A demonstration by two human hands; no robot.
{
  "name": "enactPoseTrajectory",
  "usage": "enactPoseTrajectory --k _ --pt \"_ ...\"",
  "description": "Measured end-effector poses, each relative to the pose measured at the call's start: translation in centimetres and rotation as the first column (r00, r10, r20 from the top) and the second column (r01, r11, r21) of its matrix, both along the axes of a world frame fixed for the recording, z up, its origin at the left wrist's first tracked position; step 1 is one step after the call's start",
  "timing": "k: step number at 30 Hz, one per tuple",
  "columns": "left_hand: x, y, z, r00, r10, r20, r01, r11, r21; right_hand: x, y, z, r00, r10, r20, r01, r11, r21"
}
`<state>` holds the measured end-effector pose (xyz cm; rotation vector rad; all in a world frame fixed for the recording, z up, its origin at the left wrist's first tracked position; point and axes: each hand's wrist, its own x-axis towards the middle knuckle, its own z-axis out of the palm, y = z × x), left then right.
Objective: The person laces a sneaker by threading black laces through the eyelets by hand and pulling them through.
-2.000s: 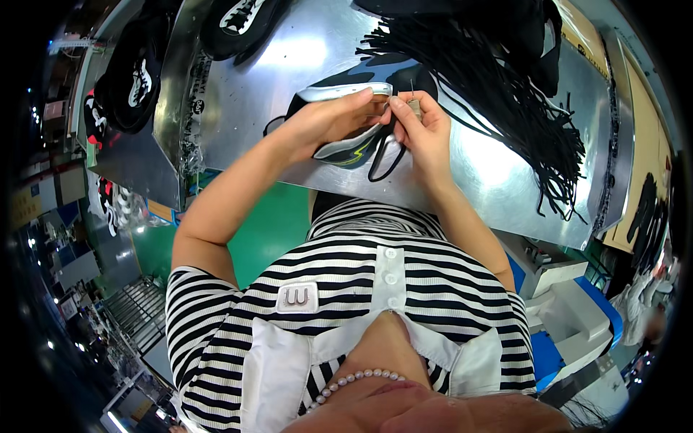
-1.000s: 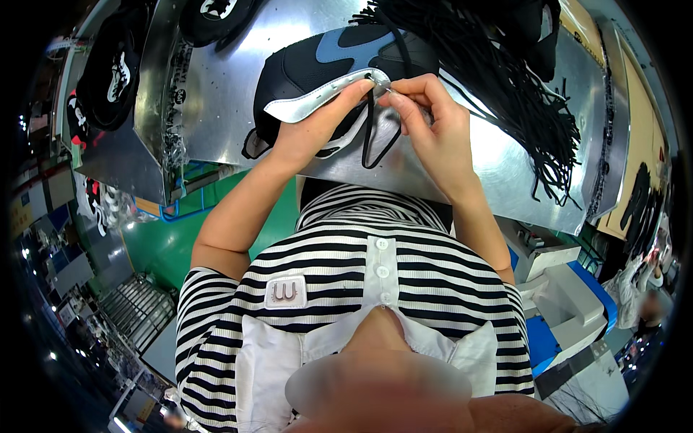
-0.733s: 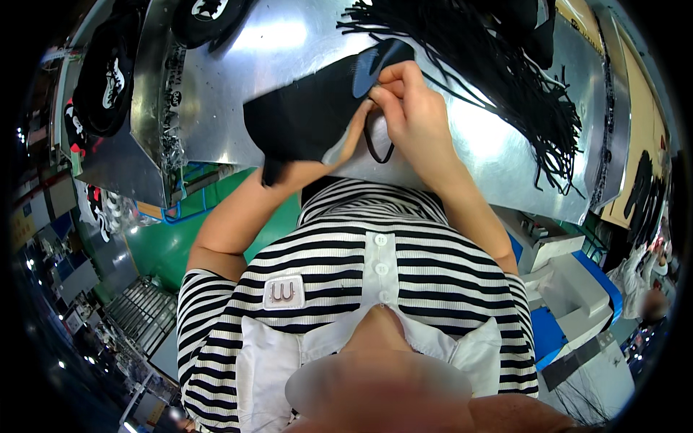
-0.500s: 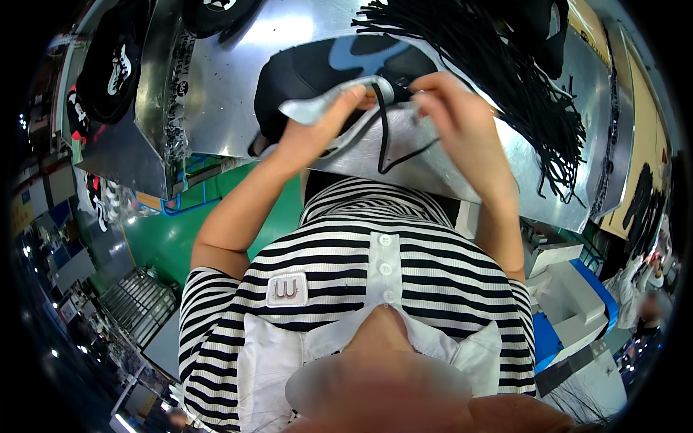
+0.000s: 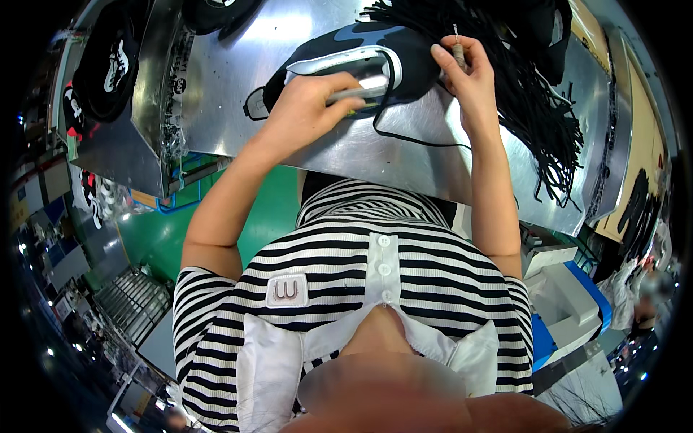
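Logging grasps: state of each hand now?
Left hand: closed on the black shoe upper.
Right hand: fingers pinching the black lace.

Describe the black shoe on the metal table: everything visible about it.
The black shoe lies on its side on the shiny metal table, toe toward the person's right. Its upper looks like black fabric with a grey-blue patch near the top and a pale, silvery curved band around the opening. The left hand presses on it from below. A thin black lace loops from it across the table, and the right hand pinches a lace end up beside the shoe.
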<state>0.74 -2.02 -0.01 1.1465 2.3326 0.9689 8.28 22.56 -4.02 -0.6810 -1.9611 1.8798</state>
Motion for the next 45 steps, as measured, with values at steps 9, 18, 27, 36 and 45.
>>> enactPoseTrajectory --k 9,18,27,36,45 --pt "1.9 2.7 1.2 0.904 0.126 -0.409 -0.110 0.992 0.063 1.3 -4.9 0.7 0.978 0.169 0.125 -0.169 0.986 -0.005" --pt "-3.2 1.2 4.6 0.894 0.349 -0.282 -0.256 0.913 0.316 10.0 -2.6 2.8 0.739 0.614 0.276 -0.673 0.682 0.286" --pt "-3.7 1.3 5.4 0.980 0.159 0.117 -0.193 0.900 0.392 19.1 0.0 3.8 0.724 0.461 0.514 -0.551 0.834 0.028" --pt "1.3 3.0 1.5 0.901 -0.231 -0.368 0.107 0.939 -0.328 4.8 -1.8 2.3 0.967 0.252 -0.049 -0.256 0.953 -0.159" --pt "2.0 4.6 1.5 0.946 -0.122 -0.301 0.034 0.959 -0.281 2.8 -4.8 -3.0 0.976 0.070 -0.204 -0.019 0.971 0.239"
